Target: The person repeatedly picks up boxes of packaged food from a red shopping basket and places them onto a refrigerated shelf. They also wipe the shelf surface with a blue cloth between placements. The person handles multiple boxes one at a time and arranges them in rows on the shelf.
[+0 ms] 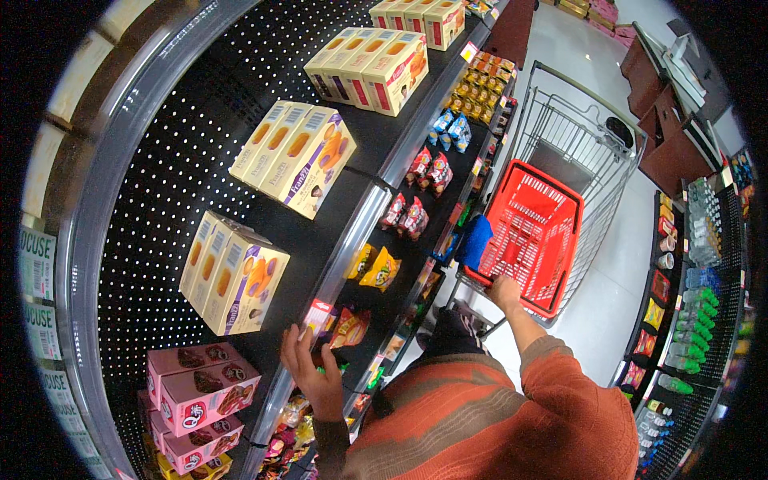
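My left hand (313, 372) is raised at the front edge of the shelf, its fingers apart and nothing held. The fingertips lie at or near a price tag (320, 312) on the clear shelf rail; I cannot tell if they touch it. My right hand (504, 292) is closed around a red bar (477, 276) at the near end of a wire shopping cart (606, 240). Whether that bar is the cart's handle or the basket's rim is unclear. A red plastic basket (528, 234) sits in the cart with no goods visible inside. Blue cloth (475, 243) hangs beside its left edge.
Cream Franzzi cookie boxes (318, 168) stand in rows on the black shelf, with pink boxes (207, 396) stacked nearer. Bagged snacks (381, 270) lie on the shelf below. Across the aisle are bottles (687, 336) on a rack, and a brown counter (672, 132) stands farther off.
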Demonstrator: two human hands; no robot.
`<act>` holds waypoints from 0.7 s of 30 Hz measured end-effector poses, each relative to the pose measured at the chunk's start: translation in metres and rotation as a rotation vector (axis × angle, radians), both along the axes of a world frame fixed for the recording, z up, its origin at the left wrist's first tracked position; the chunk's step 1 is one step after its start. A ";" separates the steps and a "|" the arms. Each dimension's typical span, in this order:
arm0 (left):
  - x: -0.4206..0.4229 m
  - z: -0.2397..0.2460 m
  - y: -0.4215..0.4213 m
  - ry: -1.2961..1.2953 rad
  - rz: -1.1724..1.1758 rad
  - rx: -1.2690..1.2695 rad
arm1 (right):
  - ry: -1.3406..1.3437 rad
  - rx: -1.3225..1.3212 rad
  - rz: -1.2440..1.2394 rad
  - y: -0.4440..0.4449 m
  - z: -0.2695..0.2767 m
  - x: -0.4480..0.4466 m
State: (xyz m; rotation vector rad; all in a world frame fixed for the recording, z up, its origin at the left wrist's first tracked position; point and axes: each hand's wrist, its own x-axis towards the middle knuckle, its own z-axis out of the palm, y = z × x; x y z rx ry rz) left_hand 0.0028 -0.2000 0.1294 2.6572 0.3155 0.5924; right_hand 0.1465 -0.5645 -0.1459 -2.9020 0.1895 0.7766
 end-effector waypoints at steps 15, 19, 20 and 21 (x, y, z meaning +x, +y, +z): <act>0.040 0.012 -0.030 0.060 -0.056 0.060 | -0.031 0.091 -0.079 -0.054 0.009 0.097; 0.086 0.025 -0.043 0.025 -0.053 0.116 | -0.055 0.017 -0.007 -0.067 0.003 0.116; 0.102 0.029 -0.047 0.011 -0.053 0.146 | -0.104 0.019 0.012 -0.071 0.000 0.117; 0.118 0.033 -0.050 0.013 -0.042 0.168 | -0.094 0.028 0.005 -0.075 -0.002 0.121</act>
